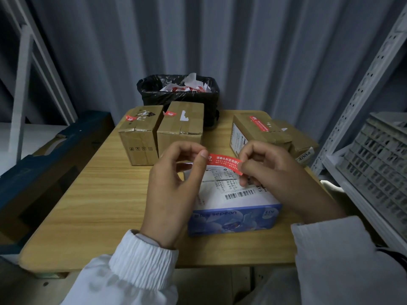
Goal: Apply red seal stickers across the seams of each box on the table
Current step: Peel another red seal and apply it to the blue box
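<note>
A red seal sticker (224, 162) is stretched between my two hands, just above a blue-and-white box (233, 219) with a shipping label on top. My left hand (174, 190) pinches the sticker's left end between thumb and forefinger. My right hand (277, 175) pinches its right end. Two upright brown cartons stand at the back left, the left carton (138, 137) and the one beside it (180, 128), each with a red sticker on top. A flat brown box (259, 133) at the back right carries a long red sticker, and another brown box (305, 144) sits behind it.
The boxes rest on a small wooden table (105, 194). A black-lined bin (178, 91) with peeled backing paper stands behind it. A grey metal shelf (356, 102) with a plastic crate (381, 164) is at the right. A dark blue pallet (44, 164) lies at the left.
</note>
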